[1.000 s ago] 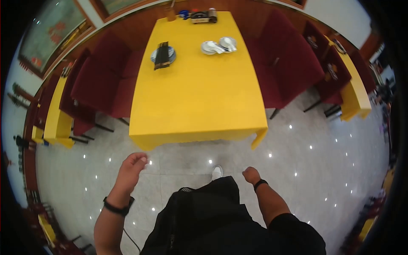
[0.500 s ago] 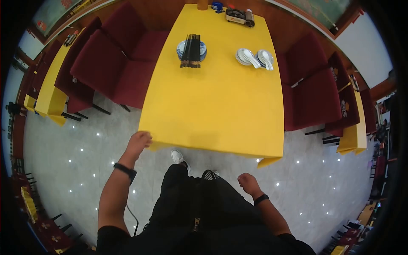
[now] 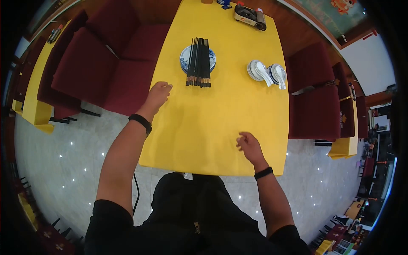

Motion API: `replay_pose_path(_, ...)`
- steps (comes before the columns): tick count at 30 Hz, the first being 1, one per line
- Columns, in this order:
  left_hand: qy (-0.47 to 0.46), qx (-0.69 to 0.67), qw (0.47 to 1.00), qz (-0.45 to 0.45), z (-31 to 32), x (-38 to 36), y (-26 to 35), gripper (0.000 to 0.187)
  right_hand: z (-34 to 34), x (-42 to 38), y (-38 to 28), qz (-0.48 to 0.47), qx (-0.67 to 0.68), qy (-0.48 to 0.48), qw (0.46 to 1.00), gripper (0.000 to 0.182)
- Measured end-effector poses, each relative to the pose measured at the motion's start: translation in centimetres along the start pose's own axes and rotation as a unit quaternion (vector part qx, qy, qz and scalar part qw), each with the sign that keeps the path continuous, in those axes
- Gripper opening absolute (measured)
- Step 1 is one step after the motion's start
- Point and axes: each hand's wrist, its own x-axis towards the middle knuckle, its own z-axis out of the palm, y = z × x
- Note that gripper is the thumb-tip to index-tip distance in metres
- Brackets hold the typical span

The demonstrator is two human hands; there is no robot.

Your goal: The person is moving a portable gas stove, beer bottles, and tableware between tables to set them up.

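My left hand [image 3: 160,94] is over the left edge of the yellow-covered table [image 3: 204,140], its fingers loosely bent and nothing in them. Just to its upper right, a row of black chopsticks [image 3: 198,63] with gold-banded ends lies across a stack of blue-and-white plates [image 3: 185,59]. Over the nearer right part of the cloth hovers my right hand [image 3: 250,146], empty, fingers half curled and apart. Beyond it stand two stacks of small white dishes: the left stack [image 3: 253,73] and the right stack [image 3: 274,70], with white soup spoons [image 3: 280,78] lying on top.
A portable gas stove [image 3: 250,18] sits at the far end of the table, beside a blue item [image 3: 223,3]. Dark red chairs flank both sides, including a left chair [image 3: 91,70] and a right chair [image 3: 314,112]. Another yellow table [image 3: 40,93] is farther left.
I have come closer to the table. Both hands have moved forward from its near edge to above the cloth, the left nearing the chopsticks. The dishes have not been shifted.
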Motion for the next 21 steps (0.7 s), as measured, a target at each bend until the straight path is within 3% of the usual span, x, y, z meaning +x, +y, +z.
replay_pose_path(5,0.043,-0.002,0.998,-0.037,2.5,5.6,1.9,0.049,0.9,13.6,-4.0,-0.039,0.081,-0.051,0.995,0.056)
replay_pose_path(8,0.052,-0.041,0.996,-0.056,3.6,7.7,3.4,0.056,2.7,22.3,-7.7,-0.048,0.112,-0.041,0.992,0.066)
replay_pose_path(10,0.068,-0.043,0.994,-0.069,4.5,9.3,4.3,0.063,4.0,27.5,-8.9,-0.075,0.126,-0.015,0.989,0.064)
replay_pose_path(13,0.037,-0.036,0.995,-0.088,5.1,11.3,5.0,0.061,5.5,31.3,-11.9,-0.069,0.216,-0.003,0.974,0.07)
replay_pose_path(17,-0.034,-0.033,0.993,-0.107,5.9,12.9,5.4,0.057,7.2,34.0,-12.8,-0.07,0.235,-0.041,0.968,0.066)
replay_pose_path(21,-0.016,-0.08,0.989,-0.123,6.7,13.7,4.8,0.054,7.9,34.8,-12.7,-0.047,0.215,-0.047,0.974,0.06)
